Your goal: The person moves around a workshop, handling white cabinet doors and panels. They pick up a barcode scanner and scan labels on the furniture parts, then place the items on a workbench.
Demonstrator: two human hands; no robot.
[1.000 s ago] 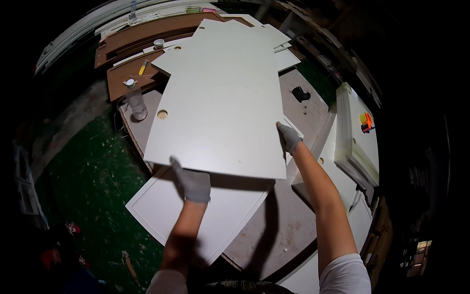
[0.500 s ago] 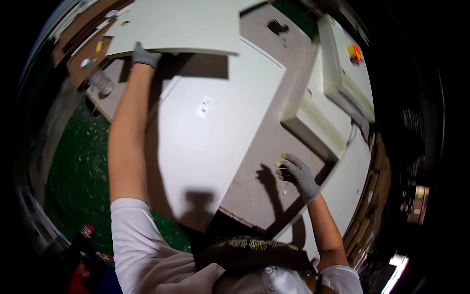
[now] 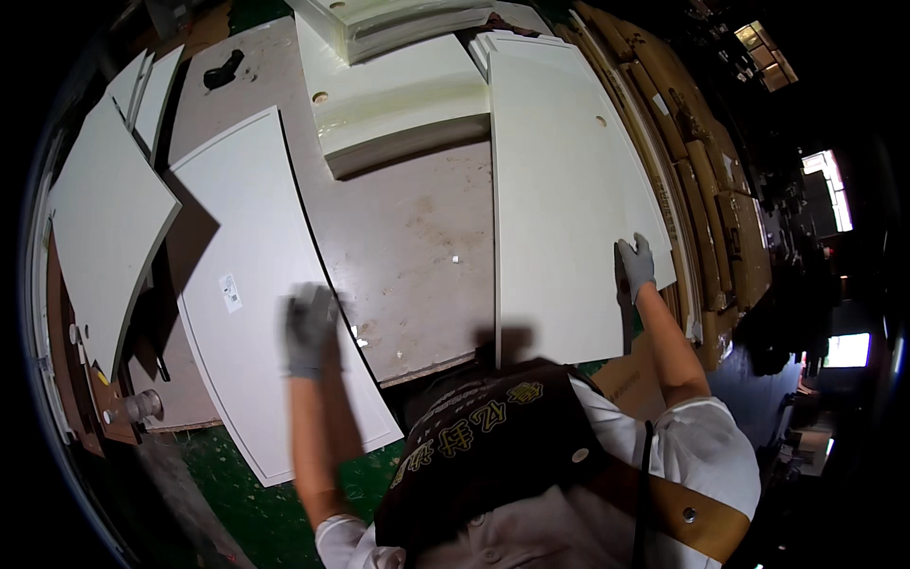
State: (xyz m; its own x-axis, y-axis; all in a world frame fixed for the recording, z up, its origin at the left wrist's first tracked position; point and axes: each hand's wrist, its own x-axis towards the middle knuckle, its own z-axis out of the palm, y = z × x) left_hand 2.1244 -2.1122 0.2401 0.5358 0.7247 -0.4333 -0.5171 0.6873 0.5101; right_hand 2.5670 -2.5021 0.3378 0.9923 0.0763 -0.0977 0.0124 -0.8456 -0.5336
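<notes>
My right hand point(image 3: 637, 262), in a grey glove, is at the near right edge of a flat white panel point(image 3: 559, 190), with its fingers apart. I cannot tell how firmly it touches the board. The gloved left hand point(image 3: 311, 327) is smeared by motion over the right edge of another white panel point(image 3: 246, 247), which bears a small label point(image 3: 230, 293). Its fingers cannot be made out.
Farther left, a white board point(image 3: 109, 209) leans at an angle on the worktable point(image 3: 408, 247). Wrapped thick white panels point(image 3: 403, 104) lie at the back. Flat brown cartons point(image 3: 706, 190) are stacked to the right. A clear plastic bottle point(image 3: 142, 407) and a black object point(image 3: 224, 71) lie at the left.
My view has swung to the right. The left hand has come off the far white board and moved back toward me. My right hand has moved from above the table to the right-hand panel.
</notes>
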